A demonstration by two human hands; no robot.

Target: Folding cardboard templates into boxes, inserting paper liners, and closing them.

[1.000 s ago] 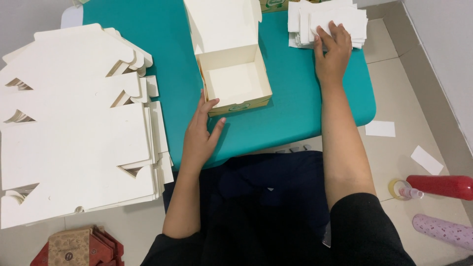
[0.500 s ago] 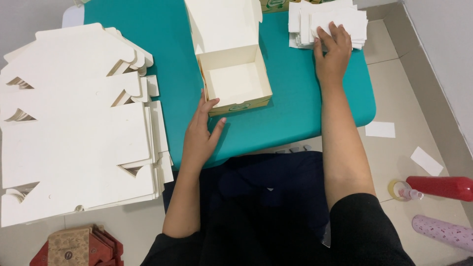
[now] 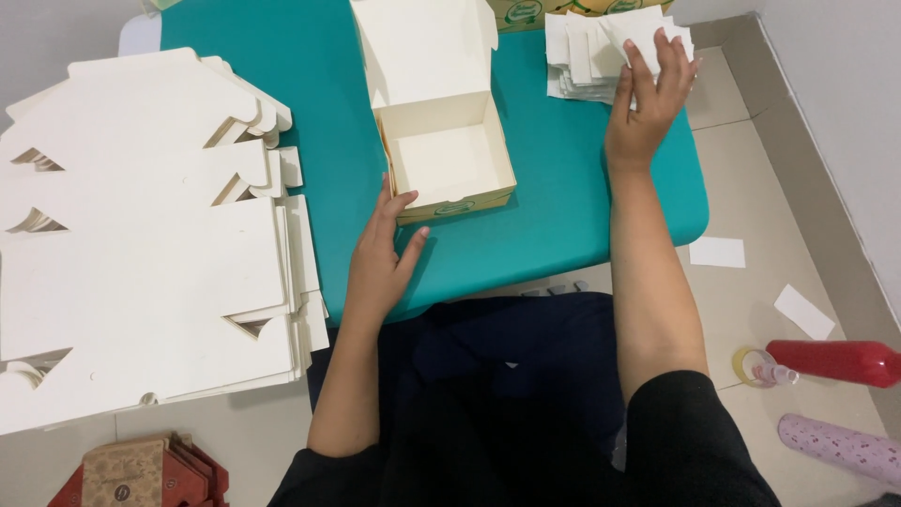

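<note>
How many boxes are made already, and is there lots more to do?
One open box stands folded on the teal table. The left hand steadies its corner; the right hand rests on small white paper pieces. A big stack of flat box blanks waits unfolded, so most remains.

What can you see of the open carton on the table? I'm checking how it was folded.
The open carton is cream-white paperboard, folded into a square tray with upright walls and an empty inside. Its lid flap stands open at the far side. It sits flat on the teal table. The left hand touches its near left corner; the right hand rests apart on paper pieces.
</note>
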